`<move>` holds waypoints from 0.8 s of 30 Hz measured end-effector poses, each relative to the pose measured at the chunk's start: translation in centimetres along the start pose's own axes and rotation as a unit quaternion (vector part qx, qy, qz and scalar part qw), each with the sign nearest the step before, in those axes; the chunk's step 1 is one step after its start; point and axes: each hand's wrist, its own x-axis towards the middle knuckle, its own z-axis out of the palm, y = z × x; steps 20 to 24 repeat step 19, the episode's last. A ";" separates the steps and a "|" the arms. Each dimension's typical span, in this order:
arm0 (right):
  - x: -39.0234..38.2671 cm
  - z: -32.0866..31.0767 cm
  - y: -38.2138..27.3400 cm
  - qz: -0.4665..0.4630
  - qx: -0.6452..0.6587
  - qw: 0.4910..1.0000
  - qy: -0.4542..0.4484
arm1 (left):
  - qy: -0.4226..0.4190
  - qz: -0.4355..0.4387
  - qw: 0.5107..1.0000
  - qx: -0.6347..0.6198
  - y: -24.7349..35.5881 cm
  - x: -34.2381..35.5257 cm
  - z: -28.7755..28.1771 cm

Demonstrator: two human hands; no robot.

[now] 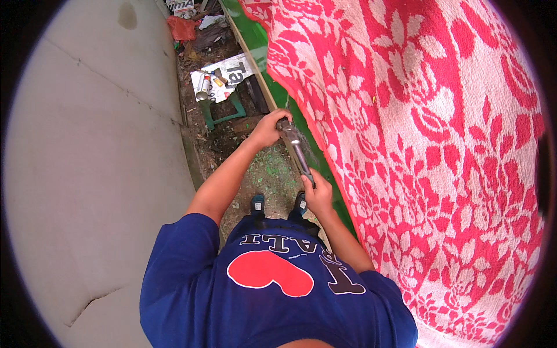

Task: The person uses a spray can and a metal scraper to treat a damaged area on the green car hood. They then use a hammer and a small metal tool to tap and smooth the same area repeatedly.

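Both my hands are on a hammer (299, 152), held slanting in front of my body above the ground. At its far end, my left hand (268, 129) has its fingers closed around the dark metal head. My right hand (318, 191) grips the grey-green handle at the near end. Between the hands the shiny metal shaft is bare. Some thin greyish wisps show beside the shaft, too blurred to make out. Close to the right of the hammer runs the edge of a red and white floral blanket (406, 151).
The blanket covers a green surface (318, 136) on my right. A pale wall (104, 162) rises on my left. Ahead, a green stool (225, 119) bears a white printed board (238, 65), a can (203, 87) and small items. Red cloth (181, 28) and litter lie beyond.
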 end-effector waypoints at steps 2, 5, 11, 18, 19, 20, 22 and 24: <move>0.0 -0.1 -0.2 0.006 0.001 1.000 0.001 | 0.012 0.005 1.000 0.013 -0.6 0.0 -0.1; 0.4 -0.4 -0.7 0.041 -0.031 0.998 -0.027 | 0.022 0.007 1.000 0.004 -1.3 -0.1 0.4; -0.1 -0.1 0.3 -0.068 -0.027 0.997 0.039 | 0.052 -0.065 0.996 -0.039 -1.3 -0.2 0.6; -0.5 -1.2 0.2 0.067 0.028 0.997 0.022 | 0.103 -0.027 0.990 -0.087 -2.4 -1.8 0.8; -0.7 -1.3 0.2 0.072 0.039 0.996 0.026 | 0.105 -0.040 0.988 -0.105 -2.3 -2.0 0.9; -0.7 -1.3 0.2 0.072 0.039 0.996 0.026 | 0.105 -0.040 0.988 -0.105 -2.3 -2.0 0.9; -0.7 -1.3 0.2 0.072 0.039 0.996 0.026 | 0.105 -0.040 0.988 -0.105 -2.3 -2.0 0.9; -0.7 -1.3 0.2 0.072 0.039 0.996 0.026 | 0.105 -0.040 0.988 -0.105 -2.3 -2.0 0.9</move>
